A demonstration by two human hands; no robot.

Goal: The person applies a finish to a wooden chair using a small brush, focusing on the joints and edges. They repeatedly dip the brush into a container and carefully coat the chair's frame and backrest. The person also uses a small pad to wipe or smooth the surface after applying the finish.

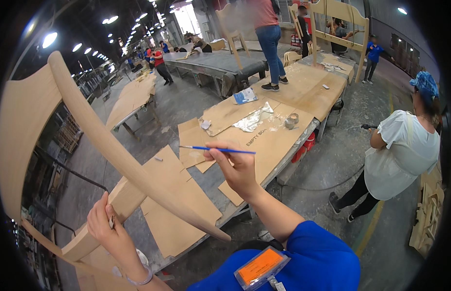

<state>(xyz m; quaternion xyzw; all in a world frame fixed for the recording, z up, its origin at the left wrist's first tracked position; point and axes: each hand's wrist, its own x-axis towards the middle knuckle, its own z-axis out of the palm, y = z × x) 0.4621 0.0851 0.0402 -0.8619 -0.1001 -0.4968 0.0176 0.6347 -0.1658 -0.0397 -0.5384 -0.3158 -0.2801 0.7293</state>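
Observation:
In my right hand (237,169) is a thin paintbrush (235,151) with a blue handle, pinched between thumb and fingers. Its tip points left, above the cardboard-covered table. A large unpainted wooden furniture frame (109,133), seemingly a chair, fills the left side with a long curved post. My left hand (105,227) rests against its thick lower rail (126,198), fingers bent over the wood. A small brown piece (112,222), too small to name, sits between those fingers. The brush does not touch the frame.
Cardboard sheets (179,203) cover the table, with a small open can (289,122), crumpled foil (254,118) and a blue-white packet (245,96). A person standing on the table (270,48) is ahead; another in white (400,150) holds a hosed tool at right.

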